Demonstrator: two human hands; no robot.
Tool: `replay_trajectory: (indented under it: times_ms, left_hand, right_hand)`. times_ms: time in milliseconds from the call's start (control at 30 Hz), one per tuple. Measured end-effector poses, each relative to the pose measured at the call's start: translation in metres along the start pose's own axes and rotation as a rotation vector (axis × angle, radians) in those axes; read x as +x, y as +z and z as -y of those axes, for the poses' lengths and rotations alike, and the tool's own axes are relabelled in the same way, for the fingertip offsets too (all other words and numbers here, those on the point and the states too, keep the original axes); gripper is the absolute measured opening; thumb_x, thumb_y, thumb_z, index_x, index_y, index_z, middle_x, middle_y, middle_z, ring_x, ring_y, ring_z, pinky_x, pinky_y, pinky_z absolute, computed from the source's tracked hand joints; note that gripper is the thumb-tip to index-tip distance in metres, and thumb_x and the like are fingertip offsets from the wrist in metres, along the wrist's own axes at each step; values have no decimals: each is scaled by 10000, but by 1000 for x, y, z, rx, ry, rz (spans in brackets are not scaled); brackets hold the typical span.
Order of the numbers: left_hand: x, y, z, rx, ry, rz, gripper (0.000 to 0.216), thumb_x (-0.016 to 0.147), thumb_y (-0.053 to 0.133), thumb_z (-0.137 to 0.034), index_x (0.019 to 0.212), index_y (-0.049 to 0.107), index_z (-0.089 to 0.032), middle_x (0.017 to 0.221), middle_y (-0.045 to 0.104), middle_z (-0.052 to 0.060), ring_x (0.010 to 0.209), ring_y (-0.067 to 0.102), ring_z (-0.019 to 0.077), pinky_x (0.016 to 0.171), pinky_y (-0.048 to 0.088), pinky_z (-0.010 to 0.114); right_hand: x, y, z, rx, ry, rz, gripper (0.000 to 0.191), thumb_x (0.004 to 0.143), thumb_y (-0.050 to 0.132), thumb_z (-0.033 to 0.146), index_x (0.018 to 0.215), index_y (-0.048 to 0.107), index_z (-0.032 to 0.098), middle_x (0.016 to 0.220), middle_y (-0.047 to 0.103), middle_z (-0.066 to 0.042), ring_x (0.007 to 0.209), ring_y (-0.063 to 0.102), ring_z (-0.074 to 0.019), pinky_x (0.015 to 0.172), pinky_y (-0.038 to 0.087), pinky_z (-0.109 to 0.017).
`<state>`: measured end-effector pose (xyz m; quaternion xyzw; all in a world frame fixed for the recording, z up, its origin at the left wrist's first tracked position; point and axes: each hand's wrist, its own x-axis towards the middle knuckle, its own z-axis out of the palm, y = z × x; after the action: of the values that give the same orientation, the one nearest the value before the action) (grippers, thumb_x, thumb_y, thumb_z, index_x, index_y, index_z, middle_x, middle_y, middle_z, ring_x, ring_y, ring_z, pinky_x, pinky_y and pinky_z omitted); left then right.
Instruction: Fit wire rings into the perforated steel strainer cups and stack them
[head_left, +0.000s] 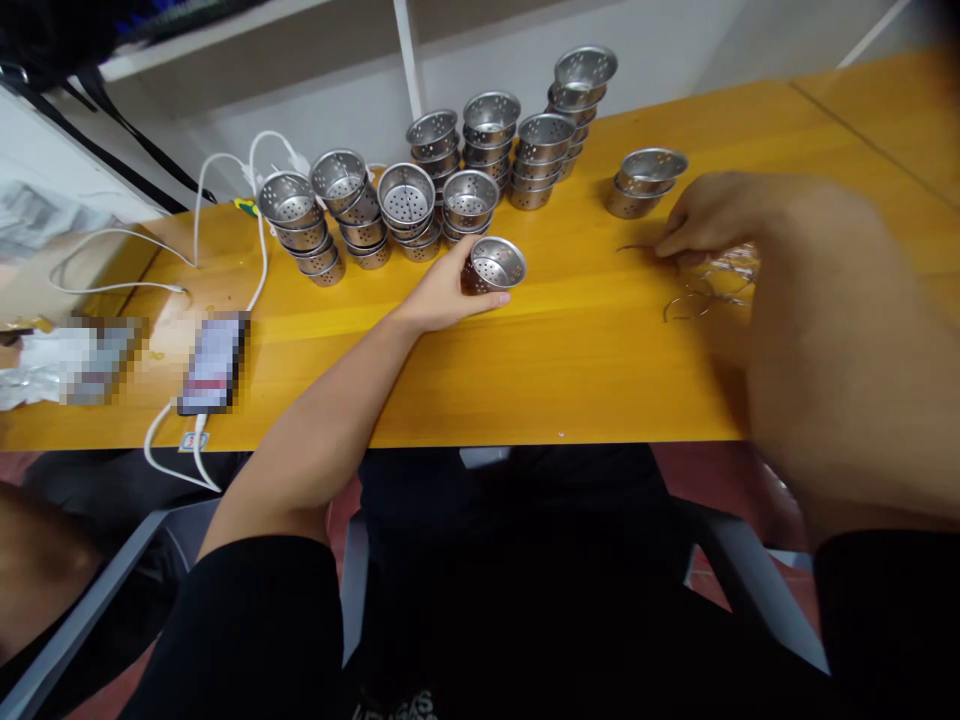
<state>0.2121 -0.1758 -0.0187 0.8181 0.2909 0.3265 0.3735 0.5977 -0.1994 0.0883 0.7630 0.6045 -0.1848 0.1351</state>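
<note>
My left hand (442, 292) is wrapped round a small perforated metal cup (496, 265) standing on the yellow wooden table (570, 350). My right hand (716, 215) is at the right, its fingers pinched on a thin wire piece (637, 248) pulled from a loose pile of wire handles (712, 290). Behind my left hand stand several stacks of the same metal cups (420, 200). A short stack of two cups (645, 180) sits just left of my right hand.
A phone (214, 362) lies at the left on a white charging cable (225, 190). Crumpled wrapping (45, 370) lies at the far left edge. A white shelf frame (409, 55) runs behind the table. Chair arms show below the table's front edge.
</note>
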Motion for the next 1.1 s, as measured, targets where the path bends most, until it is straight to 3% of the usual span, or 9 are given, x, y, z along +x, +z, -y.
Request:
replay_trajectory:
  times_ms: [167, 333, 400, 567, 667, 767, 933, 1100]
  left_hand:
    - [0, 0, -3, -30, -17, -5, 983, 834, 1064, -746, 1559, 635, -239, 1576, 782, 176, 1522, 803, 427, 1383, 632, 693]
    - [1, 0, 7, -17, -6, -12, 1121, 832, 1033, -843, 1659, 575, -239, 1682, 720, 218, 1583, 762, 447, 1421, 605, 700]
    - [1, 0, 10, -13, 0, -14, 1191, 844, 1014, -880, 1727, 523, -250, 1737, 685, 230, 1616, 747, 449, 1438, 596, 697]
    - [3, 0, 12, 18, 9, -28, 1191, 845, 978, -958, 1701, 543, -255, 1675, 725, 229, 1582, 776, 460, 1395, 624, 757]
    - [4, 2, 14, 7, -8, -34, 1208, 805, 979, -1007, 1653, 565, -253, 1619, 746, 219, 1549, 795, 461, 1359, 645, 769]
    - [5, 3, 17, -37, -13, -64, 1315, 725, 1005, -1047, 1668, 532, -263, 1626, 728, 208, 1523, 804, 437, 1344, 659, 728]
    - [6, 2, 19, 3, 2, -92, 1359, 676, 1021, -1064, 1667, 549, -263, 1647, 711, 203, 1547, 773, 439, 1389, 613, 725]
    - [8, 0, 19, 5, 4, -112, 1345, 632, 1028, -1080, 1599, 611, -243, 1589, 744, 200, 1507, 774, 444, 1394, 595, 750]
  right_hand:
    - [3, 4, 7, -30, -58, -64, 289, 1199, 866, 205, 935, 756, 165, 1026, 815, -115, 898, 726, -236, 918, 563, -400]
    - [16, 7, 0, 122, -213, -250, 346, 973, 1031, 43, 797, 774, 195, 822, 784, -58, 719, 642, -187, 778, 510, -401]
    - [18, 8, -1, 196, -315, -304, 356, 905, 1031, -47, 854, 789, 209, 836, 794, -49, 717, 653, -182, 767, 531, -397]
    - [4, 19, 19, 533, -547, -414, 255, 1034, 848, -71, 1052, 815, 181, 862, 816, -76, 709, 726, -153, 769, 606, -354]
    - [-3, 30, 40, 745, -660, -447, 188, 1111, 816, 23, 1016, 832, 185, 797, 790, -81, 651, 703, -165, 733, 618, -374]
    - [-5, 41, 59, 861, -781, -461, 94, 1087, 943, 208, 1061, 852, 216, 872, 810, -78, 655, 672, -177, 716, 623, -395]
    - [-11, 53, 84, 956, -891, -480, 516, 972, 1043, 718, 1081, 842, 256, 913, 774, -73, 740, 613, -214, 778, 625, -456]
    - [-22, 59, 100, 952, -867, -486, 597, 924, 990, 869, 1082, 831, 315, 881, 729, -55, 773, 566, -248, 825, 612, -523]
